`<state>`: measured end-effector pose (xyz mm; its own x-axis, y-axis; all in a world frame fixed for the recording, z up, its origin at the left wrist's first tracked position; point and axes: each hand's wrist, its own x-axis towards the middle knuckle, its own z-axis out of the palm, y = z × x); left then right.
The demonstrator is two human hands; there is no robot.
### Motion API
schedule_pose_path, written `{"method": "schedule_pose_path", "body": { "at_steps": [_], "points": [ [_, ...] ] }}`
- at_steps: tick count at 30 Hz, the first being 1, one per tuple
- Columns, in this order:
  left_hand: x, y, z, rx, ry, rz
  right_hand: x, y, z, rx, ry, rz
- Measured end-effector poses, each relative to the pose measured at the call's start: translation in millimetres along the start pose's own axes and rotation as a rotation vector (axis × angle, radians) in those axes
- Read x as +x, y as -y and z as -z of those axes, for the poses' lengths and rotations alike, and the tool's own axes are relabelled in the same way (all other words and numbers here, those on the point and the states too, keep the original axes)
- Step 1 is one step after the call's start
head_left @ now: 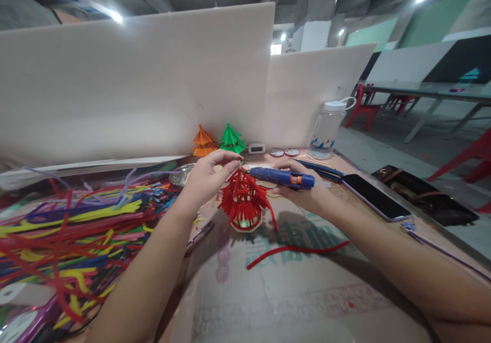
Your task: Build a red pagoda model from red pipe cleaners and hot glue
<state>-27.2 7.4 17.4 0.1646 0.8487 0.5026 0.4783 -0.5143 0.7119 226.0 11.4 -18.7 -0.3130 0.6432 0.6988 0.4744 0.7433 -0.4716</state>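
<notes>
Left hand (209,177): thumb and forefinger tips (233,165) pressed together on the very top of a red fringed pipe-cleaner cone (243,200). The cone hangs straight below the pinch, its foot on a small round greenish base (245,226) on the printed cardboard table cover (287,302).

Right hand (303,189): fingers wrapped tight around a blue hot-glue gun with an orange trigger (282,178). The gun lies level, its nozzle end just right of the pinching fingertips and almost touching them.

Risks, as judged: the nozzle sits so near the left fingertips that a small slip could burn them or drop glue on skin. Glue could also string across the fringe. The pinch is light, so a nudge from the gun could tip the cone off its base.

Around: a loose red pipe cleaner (297,251) lies nearer the body than both hands. A tangled heap of many-coloured pipe cleaners (76,230) spreads left of the left wrist. Beyond the fingertips, an orange paper tree (203,142) and a green paper tree (231,138) stand against a white partition board (134,77). A clear plastic bottle (326,131) and a dark phone (376,197) sit right of the right hand. Nothing lies between the hands.
</notes>
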Motion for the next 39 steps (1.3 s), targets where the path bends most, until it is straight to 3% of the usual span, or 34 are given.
{"method": "schedule_pose_path", "body": {
  "at_steps": [11,19,23,26,31,33,39],
  "points": [
    [-1.2,-1.9,-1.0,-0.022,-0.001,0.007,-1.6,0.7,0.9,-0.026,0.014,-0.061],
    [0.3,2.4,-1.8,-0.005,-0.012,-0.016,-1.1,1.1,1.3,-0.018,0.01,-0.009],
    [0.7,3.7,-1.6,-0.012,-0.017,-0.03,5.9,6.9,11.0,0.07,0.072,-0.007],
    [0.3,2.0,-0.7,-0.004,-0.015,-0.015,11.5,3.5,23.4,0.194,0.088,-0.114],
    [-0.7,-2.3,1.6,0.006,-0.004,-0.004,17.2,-34.0,29.1,0.133,0.148,-0.314],
    [-1.0,-3.4,2.7,0.011,-0.01,-0.019,20.3,-55.7,23.1,0.005,0.207,-0.394],
    [-1.8,-3.4,3.3,0.045,-0.019,-0.061,48.9,-109.0,-4.6,-0.129,0.201,-0.536]
  ]
}}
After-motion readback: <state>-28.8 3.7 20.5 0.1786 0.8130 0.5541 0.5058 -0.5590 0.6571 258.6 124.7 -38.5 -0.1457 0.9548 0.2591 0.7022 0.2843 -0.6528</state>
